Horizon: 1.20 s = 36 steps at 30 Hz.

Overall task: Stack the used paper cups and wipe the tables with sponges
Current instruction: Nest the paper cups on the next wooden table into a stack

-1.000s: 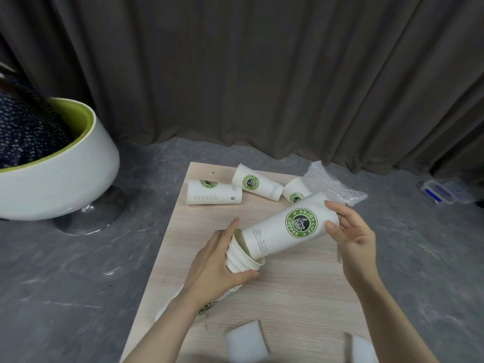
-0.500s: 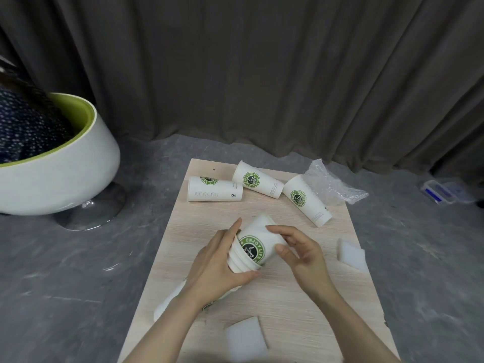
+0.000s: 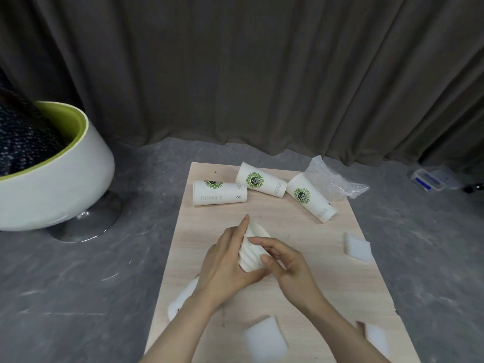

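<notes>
I look down on a pale wooden table [image 3: 309, 279] set on a grey floor [image 3: 78, 284], with a dark pleated curtain [image 3: 248, 69] closing off the far side. Nearest to me a white sponge [image 3: 265, 337] lies flat at the table's near edge, and a second white sponge [image 3: 377, 337] sits at the near right, partly behind my right forearm. Just beyond them both hands meet over the middle of the table around the stack of paper cups [image 3: 252, 254], which lies tilted on its side with its rims toward the far right and its other end running back under my left wrist. My left hand [image 3: 230, 263] wraps the stack from the left with curled fingers and the thumb underneath; my right hand [image 3: 282, 263] holds the open end, fingers curled against the rims. To the right, well apart from the hands, a third sponge [image 3: 357, 247] rests near the table's right edge. Farther on three loose cups lie on their sides: the left cup [image 3: 220, 192], the middle cup [image 3: 261, 183] and the right cup [image 3: 311, 197]. A crumpled clear plastic bag [image 3: 334, 182] sits at the far right corner, touching the right cup. Off the table to the left stands a white and green tub chair [image 3: 52, 179].
</notes>
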Motion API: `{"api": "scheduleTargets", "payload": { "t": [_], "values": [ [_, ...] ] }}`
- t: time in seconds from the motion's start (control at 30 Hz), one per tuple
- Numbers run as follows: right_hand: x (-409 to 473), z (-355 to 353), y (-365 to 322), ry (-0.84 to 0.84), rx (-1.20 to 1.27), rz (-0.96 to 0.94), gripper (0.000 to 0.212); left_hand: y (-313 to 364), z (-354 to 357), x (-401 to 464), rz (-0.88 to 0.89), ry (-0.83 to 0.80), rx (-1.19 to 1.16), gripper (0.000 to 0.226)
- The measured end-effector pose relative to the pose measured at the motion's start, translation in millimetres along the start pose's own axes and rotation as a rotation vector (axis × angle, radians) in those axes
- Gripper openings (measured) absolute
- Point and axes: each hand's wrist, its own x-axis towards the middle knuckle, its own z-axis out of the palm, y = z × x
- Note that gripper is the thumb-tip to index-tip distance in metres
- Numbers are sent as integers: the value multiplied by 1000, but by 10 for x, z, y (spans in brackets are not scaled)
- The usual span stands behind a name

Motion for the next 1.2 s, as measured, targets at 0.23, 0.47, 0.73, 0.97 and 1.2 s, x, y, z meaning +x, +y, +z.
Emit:
{"api": "scheduleTargets", "payload": {
  "t": [0.23,0.47,0.73,0.97,1.2],
  "values": [
    [47,250,-71,127,-12,-7,42,-87,-150,111,53,-85,-1,111],
    [110,304,-46,190,9,15,45,-128,-132,227,18,-118,-9,110],
    [396,122,-13,161,31,30,47,-113,-106,519,10,-108,-26,102],
    [860,247,27,27,70,50,45,-348,-316,739,-83,-44,27,98],
    [1289,686,29,-165,101,105,46,-737,-674,677,-256,40,54,95]
  ]
}}
